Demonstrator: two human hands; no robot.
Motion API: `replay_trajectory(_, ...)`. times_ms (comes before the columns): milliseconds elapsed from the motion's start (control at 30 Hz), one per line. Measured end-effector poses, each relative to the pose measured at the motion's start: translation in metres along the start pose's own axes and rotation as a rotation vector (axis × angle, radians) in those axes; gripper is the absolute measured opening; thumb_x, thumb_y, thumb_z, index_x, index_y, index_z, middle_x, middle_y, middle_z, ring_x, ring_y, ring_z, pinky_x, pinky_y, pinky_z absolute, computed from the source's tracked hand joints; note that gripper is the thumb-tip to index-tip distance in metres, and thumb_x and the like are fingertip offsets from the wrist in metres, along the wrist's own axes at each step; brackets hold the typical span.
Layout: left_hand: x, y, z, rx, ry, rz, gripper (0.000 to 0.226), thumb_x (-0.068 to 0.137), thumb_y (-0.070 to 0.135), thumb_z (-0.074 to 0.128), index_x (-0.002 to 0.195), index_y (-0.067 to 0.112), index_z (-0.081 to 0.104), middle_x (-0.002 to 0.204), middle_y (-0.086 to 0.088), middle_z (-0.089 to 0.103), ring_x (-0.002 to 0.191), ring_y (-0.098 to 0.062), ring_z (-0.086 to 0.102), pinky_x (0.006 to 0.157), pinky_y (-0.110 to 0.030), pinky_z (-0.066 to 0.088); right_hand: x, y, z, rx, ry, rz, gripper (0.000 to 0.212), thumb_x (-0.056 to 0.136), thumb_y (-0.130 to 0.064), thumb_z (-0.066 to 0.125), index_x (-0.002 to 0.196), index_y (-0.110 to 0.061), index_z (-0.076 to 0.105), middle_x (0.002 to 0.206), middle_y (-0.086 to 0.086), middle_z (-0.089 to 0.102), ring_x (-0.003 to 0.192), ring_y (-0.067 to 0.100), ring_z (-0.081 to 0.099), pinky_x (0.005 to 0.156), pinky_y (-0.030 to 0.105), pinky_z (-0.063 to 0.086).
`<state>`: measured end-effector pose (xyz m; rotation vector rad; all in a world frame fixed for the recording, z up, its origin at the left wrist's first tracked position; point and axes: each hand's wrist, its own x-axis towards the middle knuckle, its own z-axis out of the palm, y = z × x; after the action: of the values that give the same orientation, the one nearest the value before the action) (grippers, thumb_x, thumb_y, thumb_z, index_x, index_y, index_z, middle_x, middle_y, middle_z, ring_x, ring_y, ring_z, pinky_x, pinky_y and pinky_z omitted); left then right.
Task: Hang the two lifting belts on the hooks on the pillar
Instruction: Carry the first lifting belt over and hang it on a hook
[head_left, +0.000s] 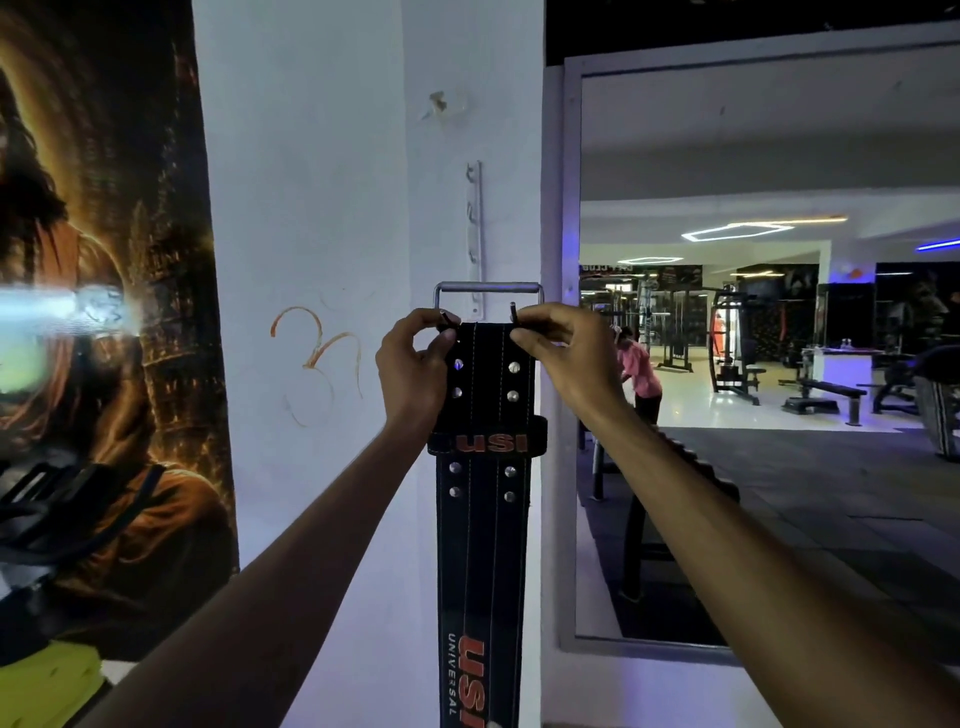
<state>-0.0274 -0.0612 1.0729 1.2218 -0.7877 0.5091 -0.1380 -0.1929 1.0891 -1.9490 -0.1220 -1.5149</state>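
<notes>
A black lifting belt (485, 519) with metal studs and orange lettering hangs straight down in front of the white pillar (332, 208). My left hand (413, 369) pinches its top left corner and my right hand (561, 353) pinches the top right corner, each by a buckle prong. The belt's metal buckle frame (488, 288) stands above my fingers, level with the bottom of the white hook rack (475, 234) screwed vertically to the pillar. The rack's hooks above the buckle carry nothing. Only one belt is in sight.
A large dark poster (104, 312) covers the wall to the left of the pillar. On the right a framed mirror (753, 364) shows gym machines, benches and a person in a pink top. An orange scribble (317, 353) marks the pillar.
</notes>
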Motion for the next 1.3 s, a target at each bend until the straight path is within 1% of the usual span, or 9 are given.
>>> replay_trajectory(100,0.008,-0.010,0.007,0.021,-0.025,0.035,0.016,0.093,-0.003,0.059,0.096,0.008,0.072,0.102,-0.002,0.074,0.063,0.001,0.061,0.055,-0.009,0.048,0.009,0.017,0.008,0.010,0.044,-0.003,0.014,0.082,-0.009,0.075,0.097,-0.009,0.076,0.084,-0.006,0.072,0.085,0.011,0.071,0.079,0.016,0.055)
replay_trajectory(167,0.016,-0.023,0.010,0.017,-0.028,0.065,0.016,0.093,-0.003,0.060,0.098,0.005,0.072,0.104,-0.004,0.074,0.074,0.006,0.064,0.061,-0.005,0.046,0.015,0.030,0.016,0.002,0.066,-0.008,0.014,0.083,-0.010,0.075,0.096,-0.009,0.076,0.084,-0.007,0.072,0.085,0.013,0.071,0.080,0.019,0.056)
replay_trajectory(267,0.035,-0.051,0.015,-0.001,-0.040,0.116,0.016,0.093,0.000,0.063,0.100,0.010,0.074,0.109,-0.007,0.075,0.093,-0.010,0.070,0.071,-0.015,0.054,0.026,0.053,0.032,0.008,0.112,-0.009,0.013,0.083,-0.011,0.075,0.096,-0.009,0.076,0.084,-0.008,0.072,0.085,0.012,0.071,0.079,0.018,0.055)
replay_trajectory(400,0.064,-0.090,0.023,-0.045,-0.031,0.144,0.015,0.092,0.004,0.067,0.101,0.012,0.076,0.110,-0.006,0.075,0.104,-0.014,0.070,0.081,-0.030,0.061,0.042,0.084,0.058,0.030,0.167,-0.002,0.012,0.084,-0.008,0.074,0.096,-0.007,0.075,0.081,-0.013,0.069,0.080,0.003,0.067,0.074,0.010,0.052)
replay_trajectory(667,0.128,-0.145,0.040,-0.069,-0.028,0.126,0.012,0.093,0.015,0.071,0.103,0.013,0.078,0.109,-0.005,0.077,0.102,-0.014,0.072,0.076,-0.006,0.050,0.085,0.139,0.100,-0.018,0.199,0.013,0.012,0.085,-0.009,0.073,0.097,-0.008,0.075,0.083,-0.012,0.070,0.079,-0.004,0.067,0.076,0.010,0.052)
replay_trajectory(800,0.150,-0.166,0.050,-0.049,-0.027,0.150,0.013,0.094,0.014,0.071,0.103,0.009,0.078,0.108,-0.006,0.078,0.104,-0.014,0.069,0.077,0.001,0.042,0.104,0.160,0.114,-0.027,0.211,0.016,0.013,0.085,-0.008,0.072,0.097,-0.006,0.075,0.087,-0.002,0.073,0.085,0.010,0.070,0.080,0.018,0.055)
replay_trajectory(1067,0.191,-0.206,0.074,-0.040,-0.017,0.108,0.013,0.094,0.017,0.069,0.103,0.016,0.079,0.109,-0.001,0.077,0.098,-0.007,0.070,0.075,-0.003,0.047,0.137,0.198,0.137,-0.058,0.210,0.025,0.012,0.086,-0.011,0.072,0.097,-0.008,0.075,0.089,-0.003,0.073,0.086,0.011,0.071,0.081,0.022,0.057)
replay_trajectory(1200,0.205,-0.223,0.089,-0.017,-0.013,0.074,0.013,0.094,0.021,0.069,0.104,0.019,0.078,0.110,0.002,0.077,0.103,-0.011,0.070,0.089,-0.027,0.056,0.151,0.215,0.143,-0.081,0.215,0.042,0.014,0.086,-0.012,0.072,0.099,-0.007,0.075,0.088,-0.004,0.073,0.083,0.007,0.070,0.081,0.020,0.056)
replay_trajectory(1300,0.212,-0.232,0.098,-0.029,-0.016,0.047,0.013,0.094,0.023,0.069,0.104,0.021,0.078,0.109,0.004,0.077,0.104,-0.013,0.071,0.092,-0.033,0.057,0.160,0.229,0.144,-0.091,0.224,0.058,0.016,0.085,-0.012,0.073,0.100,-0.007,0.075,0.092,-0.001,0.074,0.086,0.007,0.070,0.084,0.024,0.057)
